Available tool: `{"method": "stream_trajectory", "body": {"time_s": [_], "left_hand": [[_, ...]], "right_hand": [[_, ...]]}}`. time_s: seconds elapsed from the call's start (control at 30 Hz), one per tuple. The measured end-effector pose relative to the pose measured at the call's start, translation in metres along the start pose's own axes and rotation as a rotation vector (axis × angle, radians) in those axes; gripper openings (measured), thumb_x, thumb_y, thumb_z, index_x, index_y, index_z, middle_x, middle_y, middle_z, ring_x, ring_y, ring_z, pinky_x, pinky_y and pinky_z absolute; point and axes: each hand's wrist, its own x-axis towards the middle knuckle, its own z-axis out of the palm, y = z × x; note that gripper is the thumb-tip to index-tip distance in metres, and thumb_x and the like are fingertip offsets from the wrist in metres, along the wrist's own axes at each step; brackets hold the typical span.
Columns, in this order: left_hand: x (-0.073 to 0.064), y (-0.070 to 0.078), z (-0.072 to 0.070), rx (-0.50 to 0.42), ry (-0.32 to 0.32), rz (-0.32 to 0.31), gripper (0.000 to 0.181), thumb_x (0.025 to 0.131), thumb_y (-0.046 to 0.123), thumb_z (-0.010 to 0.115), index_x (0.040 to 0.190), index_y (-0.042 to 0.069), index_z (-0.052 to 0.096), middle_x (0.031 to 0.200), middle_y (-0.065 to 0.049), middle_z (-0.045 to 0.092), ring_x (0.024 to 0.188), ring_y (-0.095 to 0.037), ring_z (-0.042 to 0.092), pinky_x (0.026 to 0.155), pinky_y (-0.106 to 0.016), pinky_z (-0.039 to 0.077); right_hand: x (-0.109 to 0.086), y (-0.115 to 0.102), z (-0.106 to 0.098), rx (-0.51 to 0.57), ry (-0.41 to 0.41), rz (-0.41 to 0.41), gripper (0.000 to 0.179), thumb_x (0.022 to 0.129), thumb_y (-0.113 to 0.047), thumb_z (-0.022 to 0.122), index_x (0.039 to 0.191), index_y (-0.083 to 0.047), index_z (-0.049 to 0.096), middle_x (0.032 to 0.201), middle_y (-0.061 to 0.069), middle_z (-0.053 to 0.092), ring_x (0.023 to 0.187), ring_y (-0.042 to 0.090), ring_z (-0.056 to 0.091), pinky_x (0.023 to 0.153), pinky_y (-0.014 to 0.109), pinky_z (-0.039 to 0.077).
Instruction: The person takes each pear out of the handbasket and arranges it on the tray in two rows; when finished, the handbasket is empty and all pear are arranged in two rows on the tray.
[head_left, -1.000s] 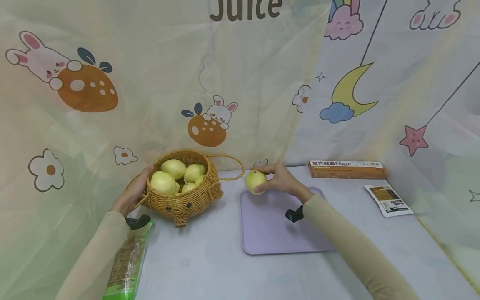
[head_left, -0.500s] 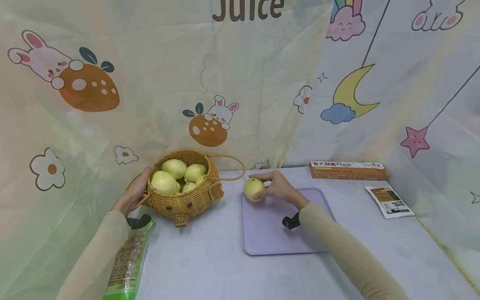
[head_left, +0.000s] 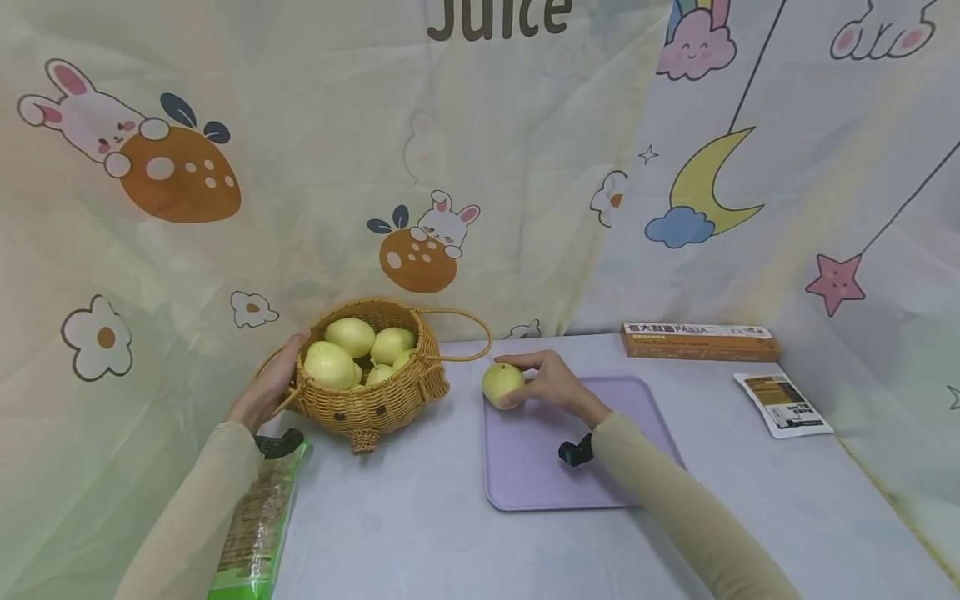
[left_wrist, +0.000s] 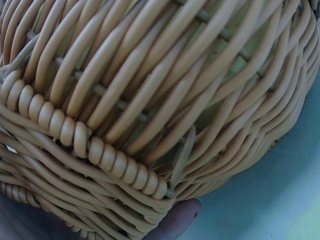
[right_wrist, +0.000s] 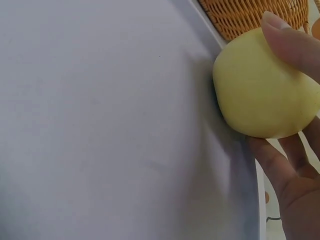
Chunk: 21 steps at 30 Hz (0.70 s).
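My right hand (head_left: 553,385) pinches a yellow-green pear (head_left: 502,384) between thumb and fingers, at the back left corner of a lilac tray (head_left: 558,462). From the right wrist view, the pear (right_wrist: 262,85) sits right by the tray's raised rim, its shadow on the tray surface. On the left, a wicker basket (head_left: 352,408) with an animal face holds several similar pears (head_left: 330,365). My left hand (head_left: 272,383) grips the basket's left side at the ear and handle. A fingertip (left_wrist: 182,217) shows beneath the woven ear in the left wrist view; most of that hand is hidden there.
A brown pasta box (head_left: 701,343) lies at the back right against the curtain, with a small flat pouch (head_left: 783,406) in front of it. A green-edged packet (head_left: 258,521) lies under my left forearm. The basket's handle (head_left: 480,333) sticks out towards the tray.
My right hand has moved the pear slightly left and towards me, lower over the tray's back left corner. The left hand and the basket have stayed in place.
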Motion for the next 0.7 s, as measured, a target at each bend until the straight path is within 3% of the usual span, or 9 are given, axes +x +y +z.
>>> {"method": "stream_trajectory", "body": {"time_s": [0.2,0.3,0.43,0.7], "left_hand": [[0.0003,-0.0001,-0.0005,0.001,0.004,-0.005,0.083,0.11,0.066,0.013,0.172,0.013,0.0,0.176,-0.024,0.006,0.153,-0.037,0.022,0.123,-0.051,0.028],[0.0001,-0.0005,-0.0008,0.002,0.01,-0.008,0.084,0.109,0.067,0.014,0.172,0.014,0.0,0.177,-0.023,0.005,0.153,-0.036,0.021,0.121,-0.049,0.029],[-0.0003,-0.0008,-0.0004,-0.001,0.014,-0.005,0.086,0.109,0.069,0.015,0.172,0.012,-0.001,0.178,-0.022,0.0,0.157,-0.039,0.015,0.129,-0.056,0.019],[0.0015,-0.0014,-0.0002,-0.005,0.001,0.029,0.082,0.111,0.064,0.015,0.171,0.011,-0.002,0.178,-0.021,-0.007,0.163,-0.041,0.002,0.132,-0.06,0.004]], "right_hand": [[0.0012,0.0045,0.0001,-0.021,-0.002,-0.011,0.075,0.066,-0.011,0.102,0.136,-0.016,0.075,0.142,0.004,0.071,0.145,0.029,0.053,0.122,0.064,0.036],[0.0011,0.005,-0.0009,-0.043,-0.026,-0.034,0.076,0.067,-0.014,0.103,0.137,-0.019,0.074,0.142,0.001,0.07,0.144,0.028,0.055,0.119,0.059,0.043],[0.0002,0.0064,-0.0023,-0.101,-0.054,-0.061,0.079,0.068,-0.016,0.102,0.14,-0.021,0.072,0.145,0.001,0.069,0.143,0.028,0.056,0.116,0.054,0.048],[-0.0026,0.0073,-0.0008,-0.148,-0.058,-0.065,0.082,0.067,-0.017,0.103,0.142,-0.019,0.07,0.146,0.001,0.068,0.137,0.03,0.059,0.117,0.053,0.046]]}}
